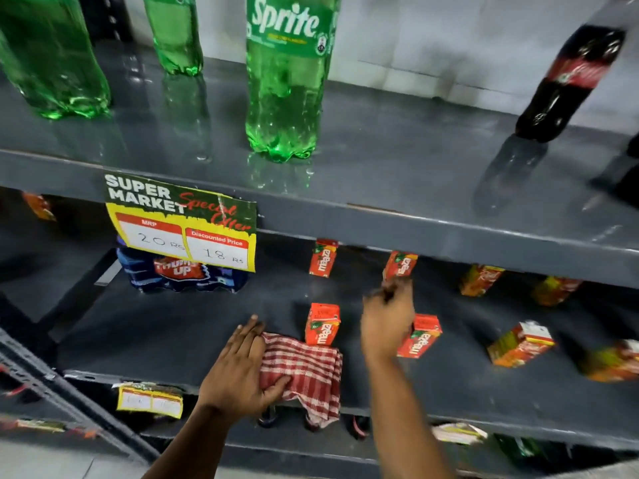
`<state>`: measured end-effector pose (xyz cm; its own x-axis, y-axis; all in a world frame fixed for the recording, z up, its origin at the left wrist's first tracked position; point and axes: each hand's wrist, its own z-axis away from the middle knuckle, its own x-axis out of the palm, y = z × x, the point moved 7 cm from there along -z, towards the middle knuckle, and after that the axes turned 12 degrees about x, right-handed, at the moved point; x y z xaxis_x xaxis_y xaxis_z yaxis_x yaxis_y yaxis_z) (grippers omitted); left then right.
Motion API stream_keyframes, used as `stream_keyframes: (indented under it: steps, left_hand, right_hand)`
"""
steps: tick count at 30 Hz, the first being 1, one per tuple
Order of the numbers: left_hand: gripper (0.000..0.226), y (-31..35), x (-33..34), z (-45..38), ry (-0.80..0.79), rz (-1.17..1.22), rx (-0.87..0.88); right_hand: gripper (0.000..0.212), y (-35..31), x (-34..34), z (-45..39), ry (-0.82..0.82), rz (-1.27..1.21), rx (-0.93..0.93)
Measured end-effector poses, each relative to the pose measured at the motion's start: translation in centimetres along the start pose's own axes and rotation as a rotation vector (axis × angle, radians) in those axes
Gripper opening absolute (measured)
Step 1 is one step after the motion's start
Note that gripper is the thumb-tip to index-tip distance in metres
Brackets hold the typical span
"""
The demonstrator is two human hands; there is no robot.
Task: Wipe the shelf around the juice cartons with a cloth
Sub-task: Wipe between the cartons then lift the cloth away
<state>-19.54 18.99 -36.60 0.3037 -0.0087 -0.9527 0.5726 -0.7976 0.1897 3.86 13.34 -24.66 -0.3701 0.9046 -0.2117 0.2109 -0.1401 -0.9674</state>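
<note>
A red-and-white checked cloth [304,368] lies on the dark grey middle shelf [166,326], and one corner hangs over the shelf's front edge. My left hand [238,371] presses down on the cloth's left half, thumb on top of it. Several orange Maaza juice cartons stand on this shelf. One front carton [323,324] stands upright just behind the cloth. Another front carton [420,335] leans beside my right wrist. My right hand [385,319] reaches to the back, its blurred fingertips pinched at the base of a tilted back carton [400,265].
The upper shelf's edge [449,233] hangs low over the back cartons. On it stand green Sprite bottles [285,81] and a cola bottle [570,81]. A price sign [183,223] hangs over a Thums Up pack [179,274]. More cartons [520,344] lie tipped at right.
</note>
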Motion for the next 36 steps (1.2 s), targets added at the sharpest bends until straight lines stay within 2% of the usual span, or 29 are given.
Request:
stream_keyframes:
  steps: [1, 2, 4, 6, 9, 11, 14, 19, 23, 26, 29, 36]
  left_hand:
    - [0.091, 0.1, 0.0, 0.0, -0.009, -0.01, 0.008]
    - [0.09, 0.2, -0.2, 0.0, -0.019, -0.014, 0.017]
    - [0.086, 0.4, -0.5, 0.2, -0.032, -0.007, 0.029]
    - [0.079, 0.5, -0.8, 0.5, -0.034, -0.007, 0.038]
    - [0.069, 0.4, -1.2, 1.6, -0.018, -0.012, 0.018]
    - [0.068, -0.2, -1.2, 2.4, 0.013, -0.012, -0.03]
    - [0.071, -0.3, -0.9, 3.5, 0.006, -0.015, -0.065]
    - [0.088, 2.5, -0.9, 6.2, -0.045, -0.067, -0.036]
    - [0.082, 6.2, -3.9, 6.3, -0.016, -0.131, 0.038]
    - [0.077, 11.0, -7.8, 4.1, 0.085, -0.242, 0.182]
    - [0.077, 17.7, -12.6, 1.3, 0.23, -0.347, 0.326]
    - [0.074, 30.6, -27.6, -5.9, 0.592, -0.511, 0.355]
  right_hand:
    - [0.024, -0.5, -1.0, 2.9, -0.018, 0.083, -0.164]
    - [0.019, -0.4, -0.8, 5.9, -0.119, 0.207, -0.303]
    - [0.013, 1.9, 1.9, 10.7, -0.468, 0.547, -0.411]
    - [0.041, 4.9, 4.1, 13.3, -0.753, 0.843, -0.441]
    - [0.071, 6.7, 4.8, 14.4, -0.891, 0.962, -0.492]
    - [0.074, 7.5, 4.7, 14.5, -0.913, 1.001, -0.487]
    - [0.064, 7.3, 3.7, 14.6, -0.864, 1.012, -0.473]
    - [0.065, 6.2, 0.2, 14.9, -0.804, 0.997, -0.436]
    - [0.048, 5.1, -4.6, 13.2, -0.752, 0.991, -0.353]
    - [0.04, 2.7, -9.5, 11.1, -0.654, 0.897, -0.309]
    - [0.039, -1.6, -15.8, 8.2, -0.53, 0.808, -0.352]
    - [0.044, -15.4, -33.4, 1.3, -0.215, 0.478, -0.58]
